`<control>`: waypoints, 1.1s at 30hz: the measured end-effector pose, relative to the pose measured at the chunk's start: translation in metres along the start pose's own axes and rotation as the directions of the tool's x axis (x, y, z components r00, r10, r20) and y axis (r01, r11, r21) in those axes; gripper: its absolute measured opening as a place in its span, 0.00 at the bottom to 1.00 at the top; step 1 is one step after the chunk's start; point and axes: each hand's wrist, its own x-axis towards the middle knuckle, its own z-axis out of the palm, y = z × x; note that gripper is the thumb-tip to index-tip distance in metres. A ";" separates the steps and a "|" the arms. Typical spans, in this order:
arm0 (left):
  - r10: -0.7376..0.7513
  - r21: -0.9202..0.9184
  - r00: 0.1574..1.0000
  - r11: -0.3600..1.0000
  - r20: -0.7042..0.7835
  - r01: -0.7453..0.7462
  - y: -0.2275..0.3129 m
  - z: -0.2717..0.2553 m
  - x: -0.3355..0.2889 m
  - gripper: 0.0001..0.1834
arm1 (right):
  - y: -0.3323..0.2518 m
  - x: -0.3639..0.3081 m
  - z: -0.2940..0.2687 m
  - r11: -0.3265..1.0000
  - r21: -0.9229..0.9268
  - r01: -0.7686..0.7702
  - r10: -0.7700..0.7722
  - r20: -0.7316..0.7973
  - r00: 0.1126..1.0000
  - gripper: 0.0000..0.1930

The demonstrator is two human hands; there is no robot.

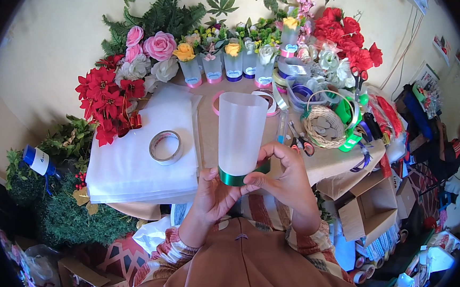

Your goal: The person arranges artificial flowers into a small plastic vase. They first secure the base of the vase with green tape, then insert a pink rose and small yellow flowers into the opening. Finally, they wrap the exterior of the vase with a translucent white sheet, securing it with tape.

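Observation:
A frosted translucent cylinder (pixel 242 129), open at the top, stands slightly tilted between my hands above the table's front edge. Shiny green ribbon (pixel 231 178) runs round its bottom end. My left hand (pixel 211 197) grips the base from the left, thumb against the ribbon's side. On the right, my right hand (pixel 286 179) pinches the green ribbon by the base with thumb and forefinger; a piece of ribbon shows behind those fingers. The far side of the base is hidden.
Frosted sheets (pixel 130 169) lie at left under a tape roll (pixel 165 147). Scissors (pixel 301 141) and a wicker basket (pixel 325 126) are to the right. Finished cylinders with flowers (pixel 233 63) line the back, between red poinsettias (pixel 104 96) and red flowers (pixel 342 37). A cardboard box (pixel 370 208) sits below right.

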 end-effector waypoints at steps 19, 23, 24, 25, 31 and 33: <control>0.166 0.244 0.982 0.960 -0.087 -0.140 -0.002 0.007 -0.001 0.24 | -0.001 -0.002 -0.003 0.986 0.166 0.003 0.002 -0.029 1.000 0.14; 0.449 0.507 0.887 0.792 -0.109 -0.339 0.000 0.008 -0.004 0.10 | -0.002 -0.001 -0.006 0.995 0.103 -0.011 0.014 -0.027 1.000 0.14; 0.456 0.514 0.885 0.784 -0.097 -0.348 0.001 0.008 -0.006 0.10 | -0.002 -0.001 -0.006 0.995 0.096 -0.010 0.013 -0.032 0.999 0.15; 0.462 0.521 0.883 0.776 -0.085 -0.356 0.001 0.008 -0.008 0.11 | -0.002 -0.001 -0.005 0.996 0.088 -0.009 0.012 -0.038 0.999 0.15; 0.480 0.561 0.873 0.748 -0.087 -0.355 0.001 0.012 -0.008 0.13 | 0.002 -0.001 -0.003 1.000 0.023 -0.008 0.009 -0.046 0.999 0.15; 0.478 0.545 0.872 0.761 -0.103 -0.353 -0.001 0.011 -0.008 0.12 | 0.002 -0.002 -0.003 1.000 -0.005 -0.013 0.012 -0.053 0.999 0.15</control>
